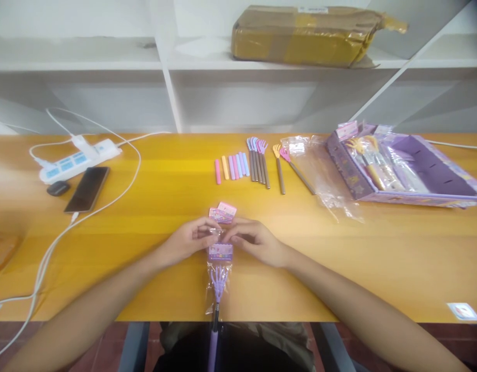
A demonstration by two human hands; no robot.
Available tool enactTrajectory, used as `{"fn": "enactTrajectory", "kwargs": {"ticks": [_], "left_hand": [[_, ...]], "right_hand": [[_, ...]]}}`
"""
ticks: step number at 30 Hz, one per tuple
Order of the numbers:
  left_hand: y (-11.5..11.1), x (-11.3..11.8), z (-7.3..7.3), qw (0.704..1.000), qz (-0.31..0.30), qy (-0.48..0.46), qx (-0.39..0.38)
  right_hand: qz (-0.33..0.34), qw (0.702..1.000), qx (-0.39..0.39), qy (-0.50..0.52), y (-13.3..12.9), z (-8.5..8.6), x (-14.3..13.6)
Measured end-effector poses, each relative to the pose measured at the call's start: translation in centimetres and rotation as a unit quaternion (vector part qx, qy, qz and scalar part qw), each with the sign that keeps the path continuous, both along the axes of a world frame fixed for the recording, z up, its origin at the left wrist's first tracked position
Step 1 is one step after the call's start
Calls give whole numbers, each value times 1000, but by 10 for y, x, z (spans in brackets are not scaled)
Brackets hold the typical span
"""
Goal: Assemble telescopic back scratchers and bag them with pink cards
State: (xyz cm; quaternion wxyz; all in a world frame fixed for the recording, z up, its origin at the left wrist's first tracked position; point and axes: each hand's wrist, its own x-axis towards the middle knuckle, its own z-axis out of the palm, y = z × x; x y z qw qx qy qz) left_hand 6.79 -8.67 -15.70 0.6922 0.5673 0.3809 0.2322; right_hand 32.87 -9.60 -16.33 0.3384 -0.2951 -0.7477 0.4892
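At the table's front edge lies a purple back scratcher [218, 284] in a clear plastic bag [228, 276], its handle hanging past the edge toward my lap. A purple-and-pink header card [220, 252] sits at the bag's top. My left hand [187, 240] is closed, pinching the clear plastic above that card. Opposite it, my right hand [263, 243] has its fingers bent toward the same plastic; its fingertips are close to it, and I cannot make out whether they grip. Small pink printed cards [226, 212] lie just beyond my fingers.
Several back scratchers [257, 163] and coloured handle sleeves [232, 166] lie in rows farther back. Right of them are clear plastic bags [327, 181] and a purple display box [362, 194]. A phone [87, 190], power strip [81, 161] and white cables [139, 160] occupy the left.
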Motion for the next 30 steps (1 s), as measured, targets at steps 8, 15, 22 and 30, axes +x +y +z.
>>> {"fn": "enactTrajectory", "kwargs": {"ticks": [8,15,22,30], "left_hand": [[1,-1,-6,998,48,24,42],[0,0,-1,998,44,21,38],[-1,1,0,1000,-6,18,24],[-8,1,7,996,-82,20,2]], "right_hand": [[-16,1000,19,-16,-2,1,0],[-16,1000,9,-20,-3,1,0],[-79,996,31,0,-5,-4,-6],[-38,989,139,-31,-7,0,-3]]}}
